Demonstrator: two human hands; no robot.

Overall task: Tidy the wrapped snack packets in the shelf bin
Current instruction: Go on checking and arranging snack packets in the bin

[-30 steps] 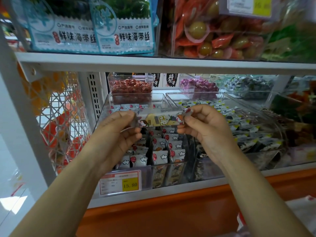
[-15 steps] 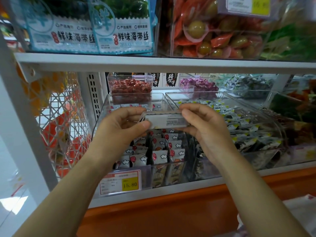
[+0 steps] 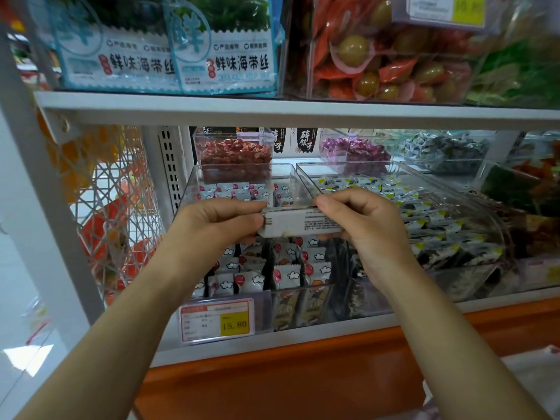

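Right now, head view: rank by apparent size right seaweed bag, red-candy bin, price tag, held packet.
1. right seaweed bag
2. red-candy bin
3. price tag and packet: about alike; packet's ends are covered.

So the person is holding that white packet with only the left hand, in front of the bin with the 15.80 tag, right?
Not quite: both hands hold it. In the head view the left hand pinches one end of the white packet and the right hand pinches the other end. The rest is right: it is in front of the bin with the 15.80 tag.
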